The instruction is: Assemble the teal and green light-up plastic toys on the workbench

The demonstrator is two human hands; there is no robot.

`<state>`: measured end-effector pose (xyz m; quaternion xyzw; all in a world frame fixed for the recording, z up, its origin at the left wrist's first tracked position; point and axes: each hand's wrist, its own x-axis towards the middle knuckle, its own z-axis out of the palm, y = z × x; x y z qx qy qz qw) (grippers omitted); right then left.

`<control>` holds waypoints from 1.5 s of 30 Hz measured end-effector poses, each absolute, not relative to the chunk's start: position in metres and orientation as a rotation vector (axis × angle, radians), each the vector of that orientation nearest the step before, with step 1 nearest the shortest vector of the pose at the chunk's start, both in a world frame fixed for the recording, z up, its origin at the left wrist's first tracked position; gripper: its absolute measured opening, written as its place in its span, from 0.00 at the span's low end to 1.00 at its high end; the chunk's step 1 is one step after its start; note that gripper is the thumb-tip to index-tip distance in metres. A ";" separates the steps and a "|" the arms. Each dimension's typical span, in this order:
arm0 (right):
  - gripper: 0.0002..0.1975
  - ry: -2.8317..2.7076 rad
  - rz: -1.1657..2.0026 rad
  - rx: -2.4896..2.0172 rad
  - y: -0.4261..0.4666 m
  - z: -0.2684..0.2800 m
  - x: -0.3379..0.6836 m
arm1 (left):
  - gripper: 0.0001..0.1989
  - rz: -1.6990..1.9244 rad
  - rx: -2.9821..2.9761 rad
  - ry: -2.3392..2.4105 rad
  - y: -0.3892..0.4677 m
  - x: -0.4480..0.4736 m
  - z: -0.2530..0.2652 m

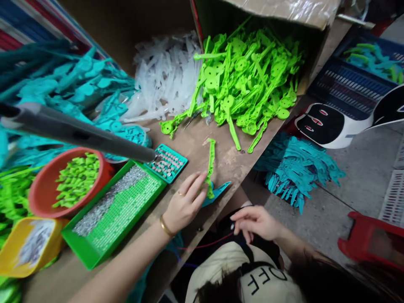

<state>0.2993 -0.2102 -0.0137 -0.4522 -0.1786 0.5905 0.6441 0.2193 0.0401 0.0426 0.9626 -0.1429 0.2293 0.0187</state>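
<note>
My left hand (186, 198), with a ring and a bracelet, is at the table edge. Its bent fingers close on the lower part of a long, narrow lime-green plastic piece (211, 158); the thumb is mostly hidden. Under that piece's lower end lies a pointed blue plastic piece (220, 192). My right hand (257, 222) is over my lap, off the table, its fingers curled together. A tiny pale spot shows by its fingertips, too small to name. Nearest to my left hand is a small teal tray (182, 163) of little metal parts.
A lime-green pile (246, 80) spills from a cardboard box (311, 54), beside translucent white pieces (170, 71). Left are a green tray (91, 263), a red bowl (41, 202), a yellow container (9, 263) and a slanting grey tube (85, 134). Teal pieces (293, 168) and a red stool (356, 237) are right.
</note>
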 end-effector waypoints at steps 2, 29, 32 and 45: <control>0.15 -0.369 1.018 -1.223 -0.200 -0.009 0.307 | 0.17 0.529 2.945 -0.380 0.033 0.201 0.035; 0.12 -0.370 0.678 -1.557 -0.169 -0.012 0.304 | 0.21 0.096 2.327 0.171 0.026 0.198 0.017; 0.09 -0.552 0.594 -1.715 -0.181 -0.001 0.316 | 0.19 0.058 2.333 0.105 0.032 0.199 0.022; 0.14 -0.480 1.233 -1.386 -0.176 0.014 0.306 | 0.17 0.048 2.316 0.311 0.020 0.213 0.037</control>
